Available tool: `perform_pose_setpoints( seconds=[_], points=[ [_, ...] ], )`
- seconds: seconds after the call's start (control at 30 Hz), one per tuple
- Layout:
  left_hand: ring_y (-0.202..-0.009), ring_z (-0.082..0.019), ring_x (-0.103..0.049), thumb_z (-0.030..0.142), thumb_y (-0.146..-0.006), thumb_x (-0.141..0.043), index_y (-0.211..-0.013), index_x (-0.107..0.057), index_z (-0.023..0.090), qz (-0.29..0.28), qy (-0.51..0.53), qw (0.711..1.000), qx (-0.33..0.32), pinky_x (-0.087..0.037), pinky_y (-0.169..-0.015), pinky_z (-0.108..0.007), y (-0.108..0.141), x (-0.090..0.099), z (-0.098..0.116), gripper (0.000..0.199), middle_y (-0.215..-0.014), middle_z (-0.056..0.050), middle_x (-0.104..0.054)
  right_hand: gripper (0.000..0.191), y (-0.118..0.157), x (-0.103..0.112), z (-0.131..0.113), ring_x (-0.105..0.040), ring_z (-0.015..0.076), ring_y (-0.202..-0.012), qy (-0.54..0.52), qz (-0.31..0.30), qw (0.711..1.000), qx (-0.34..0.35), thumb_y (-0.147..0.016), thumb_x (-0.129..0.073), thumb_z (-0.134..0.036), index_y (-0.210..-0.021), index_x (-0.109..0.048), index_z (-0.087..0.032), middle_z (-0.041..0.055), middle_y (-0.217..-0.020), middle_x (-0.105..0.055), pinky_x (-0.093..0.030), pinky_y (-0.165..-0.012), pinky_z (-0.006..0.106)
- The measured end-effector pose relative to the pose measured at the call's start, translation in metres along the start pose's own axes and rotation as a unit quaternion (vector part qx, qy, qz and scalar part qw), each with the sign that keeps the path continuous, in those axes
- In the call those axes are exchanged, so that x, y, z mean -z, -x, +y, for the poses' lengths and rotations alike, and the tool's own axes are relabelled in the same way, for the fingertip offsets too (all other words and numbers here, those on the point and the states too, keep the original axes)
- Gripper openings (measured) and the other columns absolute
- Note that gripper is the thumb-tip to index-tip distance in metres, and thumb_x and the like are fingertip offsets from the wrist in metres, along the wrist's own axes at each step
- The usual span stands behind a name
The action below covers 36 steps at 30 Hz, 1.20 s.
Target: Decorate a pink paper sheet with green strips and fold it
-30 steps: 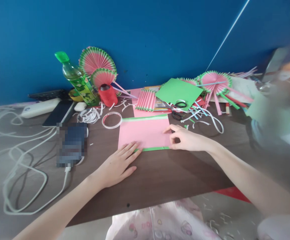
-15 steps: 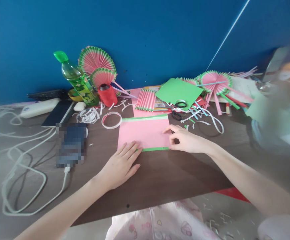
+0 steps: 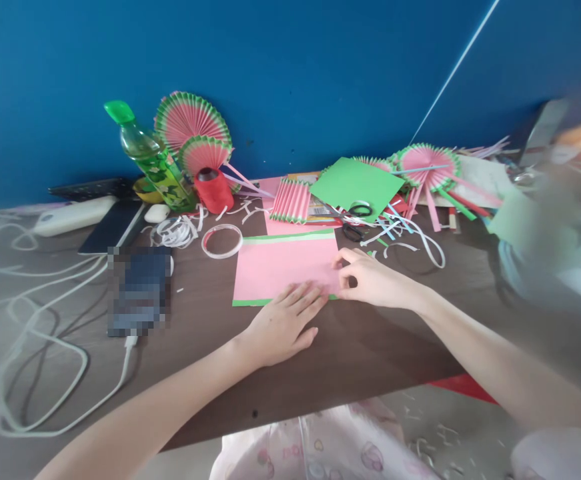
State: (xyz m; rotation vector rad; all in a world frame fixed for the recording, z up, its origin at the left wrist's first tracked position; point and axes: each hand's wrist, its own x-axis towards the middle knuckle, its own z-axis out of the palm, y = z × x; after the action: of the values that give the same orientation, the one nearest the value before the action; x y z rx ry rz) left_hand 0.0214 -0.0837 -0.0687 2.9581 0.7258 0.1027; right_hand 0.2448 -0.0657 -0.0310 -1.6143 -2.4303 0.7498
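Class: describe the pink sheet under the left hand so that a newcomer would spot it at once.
From the blue wall, come down to the brown table. Near its middle, the left hand lies on a pink sheet, the right hand at its right end. Unlike the pleated pink piece behind it, this sheet lies flat, with green along its near and far edges.

Surface finish: paper, wood-look, plastic

Your flat pink paper sheet with green edges (image 3: 285, 265) looks smooth and matt. Your brown wood-look tabletop (image 3: 370, 353) has a dull sheen. Your transparent green-capped plastic bottle (image 3: 154, 165) is glossy; the large round pink-and-green paper fan (image 3: 190, 120), matt, pleated.
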Motion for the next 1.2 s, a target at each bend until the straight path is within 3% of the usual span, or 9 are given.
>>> perform_pose_setpoints(
  seconds=[0.17, 0.33, 0.5, 0.67, 0.87, 1.2],
  points=[
    [-0.135, -0.021, -0.018, 0.038, -0.091, -0.026, -0.139, -0.024, 0.013, 0.002, 0.003, 1.000, 0.008, -0.014, -0.110, -0.039, 0.001, 0.000, 0.001, 0.054, -0.146, -0.006, -0.027, 0.025, 0.001, 0.003, 0.004, -0.048, 0.0208, -0.084, 0.019, -0.033, 0.999, -0.034, -0.075, -0.058, -0.032, -0.055, -0.052, -0.019, 0.0043, -0.081, -0.053, -0.038, -0.077, 0.035],
    [-0.136, -0.021, -0.016, 0.040, -0.092, -0.021, -0.141, -0.019, 0.017, -0.005, -0.002, 1.000, 0.019, -0.008, -0.109, -0.050, 0.001, -0.001, 0.002, 0.054, -0.147, -0.005, -0.024, 0.023, 0.002, 0.006, 0.012, -0.049, 0.0174, -0.075, -0.017, -0.058, 0.998, -0.015, -0.074, -0.052, -0.027, -0.053, -0.048, -0.019, 0.0028, -0.077, -0.050, -0.038, -0.067, 0.029],
    [-0.136, -0.021, -0.015, 0.042, -0.092, -0.021, -0.140, -0.019, 0.019, -0.017, 0.002, 0.999, 0.028, -0.004, -0.107, -0.056, 0.000, 0.001, 0.004, 0.054, -0.147, -0.004, -0.021, 0.021, 0.003, 0.006, 0.011, -0.045, 0.0112, -0.060, -0.012, -0.059, 0.997, -0.040, -0.072, -0.052, -0.024, -0.052, -0.047, -0.018, 0.0007, -0.076, -0.048, -0.036, -0.058, 0.026],
    [-0.136, -0.026, -0.015, 0.044, -0.091, -0.025, -0.140, -0.022, 0.023, -0.019, -0.015, 0.998, 0.062, -0.007, -0.105, -0.061, 0.006, 0.004, 0.005, 0.053, -0.147, -0.003, -0.022, 0.021, 0.003, 0.004, 0.010, -0.045, 0.0102, -0.058, -0.007, -0.051, 0.998, -0.042, -0.072, -0.053, -0.024, -0.053, -0.046, -0.018, -0.0004, -0.074, -0.046, -0.035, -0.059, 0.026],
    [-0.134, -0.032, -0.017, 0.051, -0.088, -0.028, -0.140, -0.023, 0.021, -0.016, -0.042, 0.991, 0.125, -0.015, -0.104, -0.059, 0.034, 0.008, -0.001, 0.061, -0.146, -0.007, -0.026, 0.027, 0.002, 0.004, 0.009, -0.046, 0.0112, -0.060, -0.009, -0.056, 0.997, -0.047, -0.075, -0.053, -0.029, -0.052, -0.044, -0.018, 0.0005, -0.075, -0.045, -0.035, -0.058, 0.026],
    [-0.134, -0.032, -0.017, 0.054, -0.086, -0.031, -0.140, -0.022, 0.025, 0.003, -0.052, 0.990, 0.134, -0.015, -0.104, -0.058, 0.040, 0.005, -0.001, 0.062, -0.146, -0.007, -0.026, 0.026, 0.003, 0.002, 0.021, -0.043, 0.0117, -0.060, 0.014, -0.019, 0.998, -0.055, -0.075, -0.055, -0.038, -0.062, -0.044, -0.020, -0.0010, -0.074, -0.045, -0.033, -0.056, 0.025]
  ],
)
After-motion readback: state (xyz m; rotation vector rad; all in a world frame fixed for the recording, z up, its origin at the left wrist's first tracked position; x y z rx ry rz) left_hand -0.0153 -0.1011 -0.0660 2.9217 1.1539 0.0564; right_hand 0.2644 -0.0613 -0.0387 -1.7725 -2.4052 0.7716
